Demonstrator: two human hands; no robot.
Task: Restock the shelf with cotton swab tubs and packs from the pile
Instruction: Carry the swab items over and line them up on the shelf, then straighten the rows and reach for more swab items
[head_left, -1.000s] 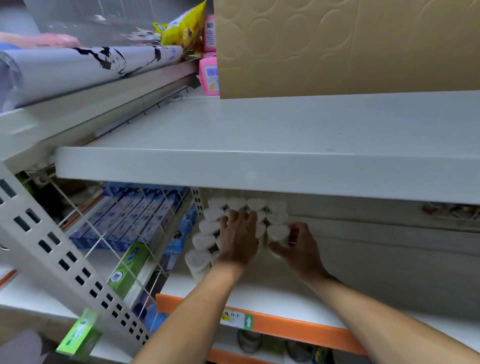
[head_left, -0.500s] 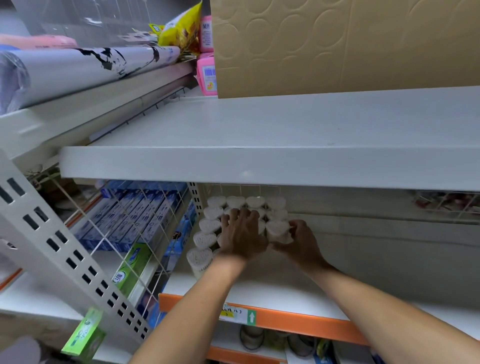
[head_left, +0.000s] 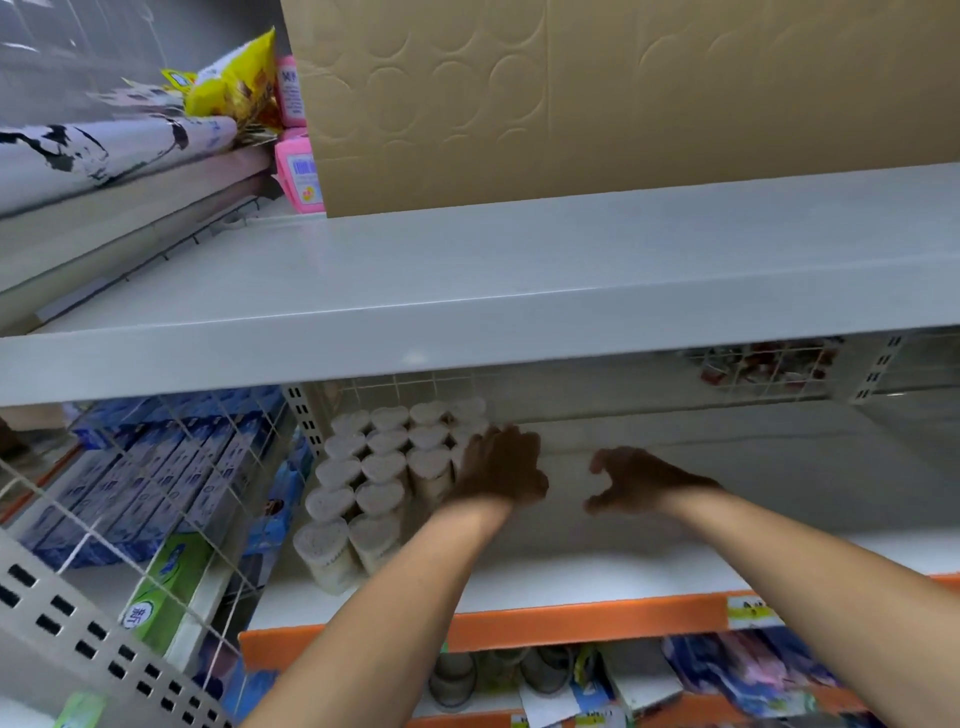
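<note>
Head view: tubs blocked in at shelf left, both hands on the shelf, nothing held.

My left hand (head_left: 501, 467) lies flat, fingers straight, against the right face of the cotton swab tubs (head_left: 387, 467), which stand upright in rows at 9 o'clock from it, hard by the wire divider (head_left: 171, 499). My right hand (head_left: 631, 480) sits apart at 3 o'clock, fingers loosely curled round nothing. Bare shelf (head_left: 597, 566) runs from the block toward 3 o'clock. The tubs' long axes are vertical. Judgement: the next tub goes down just right of the block, and the left hand is nearer that slot. The pile is out of view.
</note>
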